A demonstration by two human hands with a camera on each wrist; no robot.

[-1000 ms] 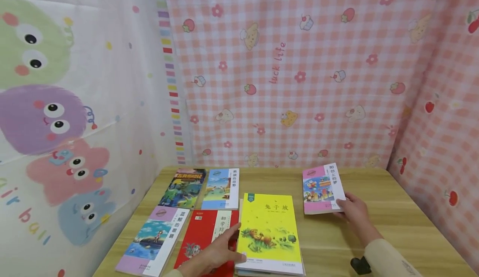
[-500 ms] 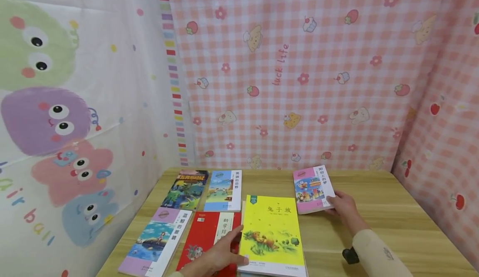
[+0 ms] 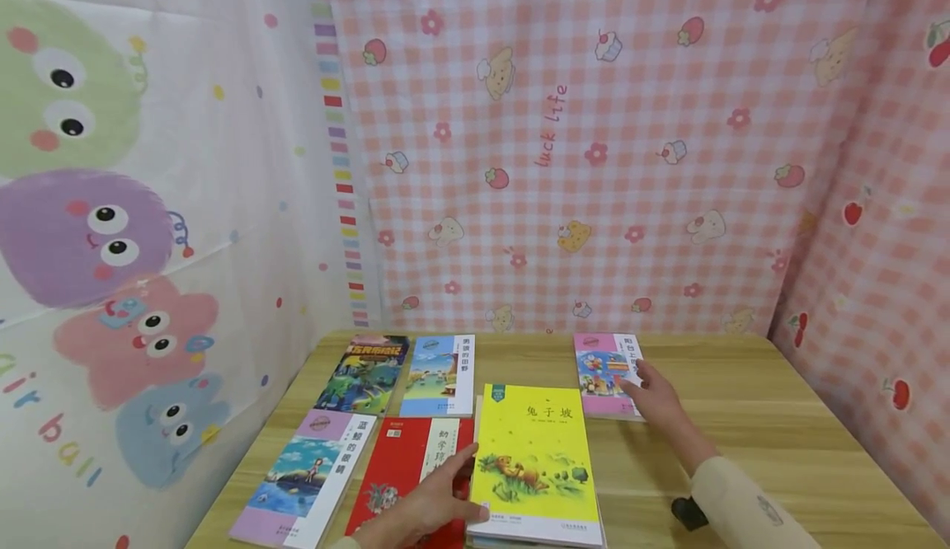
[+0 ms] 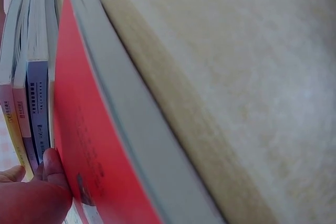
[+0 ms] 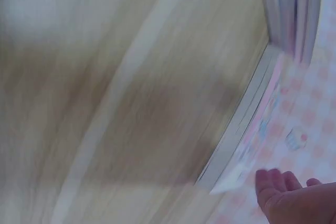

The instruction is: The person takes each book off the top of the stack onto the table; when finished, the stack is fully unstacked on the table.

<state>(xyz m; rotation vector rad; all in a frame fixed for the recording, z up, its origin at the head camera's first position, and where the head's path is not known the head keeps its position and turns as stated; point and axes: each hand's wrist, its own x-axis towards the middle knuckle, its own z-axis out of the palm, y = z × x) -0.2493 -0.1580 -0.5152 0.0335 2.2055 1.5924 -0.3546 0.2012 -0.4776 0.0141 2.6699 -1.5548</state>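
A stack of books with a yellow cover [image 3: 534,466] on top lies at the front centre. My left hand [image 3: 423,504] holds its left edge, thumb on the lower left corner of the cover; in the left wrist view the fingers [image 4: 52,166] touch the spine side. A pink-and-white book [image 3: 599,380] lies flat behind the stack, slightly right. My right hand [image 3: 664,413] is over its right edge in the head view; in the right wrist view the loosely bent fingers [image 5: 278,179] stand a little apart from the book [image 5: 244,129].
Left of the stack lie a red book [image 3: 397,466], a blue-and-white book [image 3: 438,376], a dark green book [image 3: 364,376] and a pink-edged book [image 3: 300,483]. A small black object [image 3: 688,513] is near the right forearm. Patterned cloths hang around the wooden table [image 3: 801,450].
The pink-and-white book has moved left and now lies straighter and flat. My right hand has moved left with it and loosened its grip. My left hand has stayed at the stack.
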